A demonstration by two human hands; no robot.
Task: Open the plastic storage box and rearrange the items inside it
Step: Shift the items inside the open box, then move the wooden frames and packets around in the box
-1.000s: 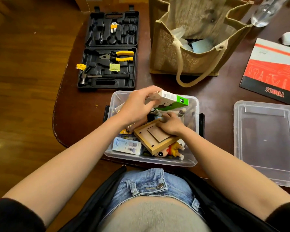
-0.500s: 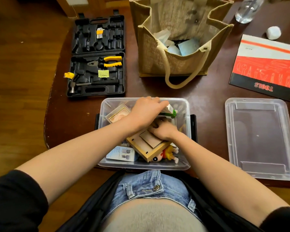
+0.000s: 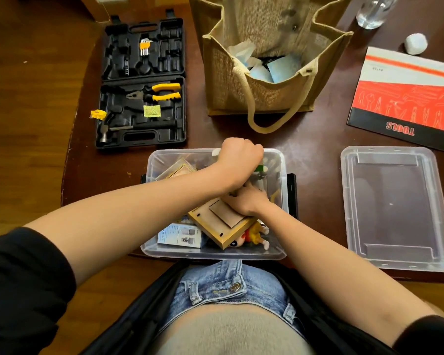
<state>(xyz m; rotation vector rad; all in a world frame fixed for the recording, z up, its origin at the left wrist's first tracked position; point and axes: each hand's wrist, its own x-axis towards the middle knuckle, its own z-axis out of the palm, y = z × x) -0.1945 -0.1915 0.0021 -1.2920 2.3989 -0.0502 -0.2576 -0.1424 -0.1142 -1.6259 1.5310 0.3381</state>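
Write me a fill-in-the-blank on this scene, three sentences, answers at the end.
1. The clear lid lies on the table to the ____ of the storage box.
2. The pliers in the black tool case have ____ handles.
3. The left hand grips a white and ____ carton while the right hand holds the wooden frame.

Missing words: right; yellow; green

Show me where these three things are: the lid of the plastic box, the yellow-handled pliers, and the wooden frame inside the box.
lid (image 3: 395, 208), head view, on its flat clear centre panel.
yellow-handled pliers (image 3: 164, 92), head view, between the yellow handles.
wooden frame (image 3: 215, 221), head view, on its pale back board.
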